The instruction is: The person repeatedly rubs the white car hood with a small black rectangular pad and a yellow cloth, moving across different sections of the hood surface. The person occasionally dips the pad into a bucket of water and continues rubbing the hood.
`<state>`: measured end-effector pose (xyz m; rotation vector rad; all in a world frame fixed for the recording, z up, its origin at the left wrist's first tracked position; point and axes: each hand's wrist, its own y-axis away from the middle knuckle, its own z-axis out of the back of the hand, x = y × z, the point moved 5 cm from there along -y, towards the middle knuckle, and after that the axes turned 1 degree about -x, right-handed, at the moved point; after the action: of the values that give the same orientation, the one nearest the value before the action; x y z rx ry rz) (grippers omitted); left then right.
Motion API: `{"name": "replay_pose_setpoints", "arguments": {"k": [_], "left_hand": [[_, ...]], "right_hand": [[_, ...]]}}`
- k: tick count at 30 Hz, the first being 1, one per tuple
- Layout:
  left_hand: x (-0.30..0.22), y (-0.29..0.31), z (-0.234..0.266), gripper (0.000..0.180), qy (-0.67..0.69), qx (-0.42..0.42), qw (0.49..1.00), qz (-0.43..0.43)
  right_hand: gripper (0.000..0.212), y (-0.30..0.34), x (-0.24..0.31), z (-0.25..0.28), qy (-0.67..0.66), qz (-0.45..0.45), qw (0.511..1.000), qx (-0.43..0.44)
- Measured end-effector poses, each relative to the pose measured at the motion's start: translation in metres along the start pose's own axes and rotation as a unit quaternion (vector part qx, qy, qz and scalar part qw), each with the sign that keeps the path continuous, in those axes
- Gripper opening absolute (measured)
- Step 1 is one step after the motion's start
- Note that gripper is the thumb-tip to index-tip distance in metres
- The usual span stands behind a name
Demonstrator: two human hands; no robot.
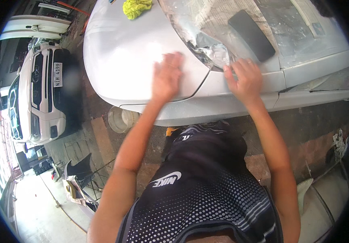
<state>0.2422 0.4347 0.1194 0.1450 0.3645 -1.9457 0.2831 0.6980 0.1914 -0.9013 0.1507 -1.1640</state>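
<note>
My left hand (168, 77) lies flat on the silvery-white car hood (119, 52), palm down and blurred by motion, its fingers stretched forward. No tool shows under it. My right hand (245, 79) rests on the fender edge (269, 82) beside the hood seam. Its fingers are bent and its thumb stands apart, near a crumpled silvery sheet (218, 53) at the base of the windshield. Nothing is visible in its grasp. Beyond it, a dark grey, round-cornered slab (251, 35) lies on the windshield's paper and plastic covering (207, 20). A bunched yellow-green cloth (136, 8) sits farther up the hood.
A whitish bucket (121, 119) stands on the floor below the car's front corner. Another white vehicle (36, 93) is parked at the left. Loose dark panels (79, 170) lie behind me at left. A pale car panel (316, 206) stands behind me at right.
</note>
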Motion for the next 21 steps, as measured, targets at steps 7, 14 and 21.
{"name": "replay_pose_setpoints", "arguments": {"k": [7, 14, 21], "left_hand": [[-0.065, 0.005, 0.011, 0.053, 0.047, 0.035, 0.995, -0.079], [-0.087, 0.009, 0.021, 0.050, 0.074, 0.074, 0.987, -0.124], [-0.083, 0.007, 0.020, 0.050, 0.092, 0.066, 0.982, -0.150]], "right_hand": [[0.022, 0.003, -0.004, -0.001, -0.020, -0.004, 1.000, -0.017], [0.027, 0.005, -0.002, -0.004, 0.002, -0.001, 1.000, -0.029], [0.028, 0.004, -0.004, -0.005, 0.006, -0.003, 0.999, -0.036]]}}
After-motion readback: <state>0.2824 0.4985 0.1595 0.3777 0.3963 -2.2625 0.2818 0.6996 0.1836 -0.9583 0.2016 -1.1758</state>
